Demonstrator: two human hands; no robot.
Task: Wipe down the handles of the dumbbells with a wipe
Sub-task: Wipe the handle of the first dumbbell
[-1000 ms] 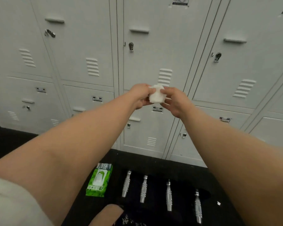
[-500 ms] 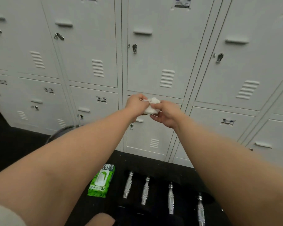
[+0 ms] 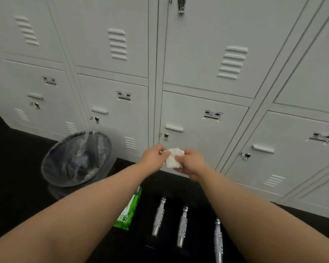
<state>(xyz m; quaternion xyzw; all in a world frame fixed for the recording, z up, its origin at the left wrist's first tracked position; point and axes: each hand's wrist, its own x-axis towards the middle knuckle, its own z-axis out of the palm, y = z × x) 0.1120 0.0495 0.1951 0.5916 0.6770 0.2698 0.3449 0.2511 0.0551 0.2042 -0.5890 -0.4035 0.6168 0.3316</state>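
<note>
Both hands, the left hand (image 3: 153, 155) and the right hand (image 3: 191, 163), are pinching one white wipe (image 3: 174, 158) up in the air. Three shiny dumbbell handles (image 3: 181, 225) are lying on the floor (image 3: 17, 177) below, beside one green wipe pack (image 3: 129, 211) and near one bin (image 3: 76, 158).

Both bare forearms reach forward and converge at the middle of the view. The left hand (image 3: 152, 156) has its fingers curled, the fingertips pinching the wipe's (image 3: 174, 158) upper left corner. The right hand (image 3: 191, 163) meets it just beside, thumb pressed on top and fingers curled beneath the wad.
</note>
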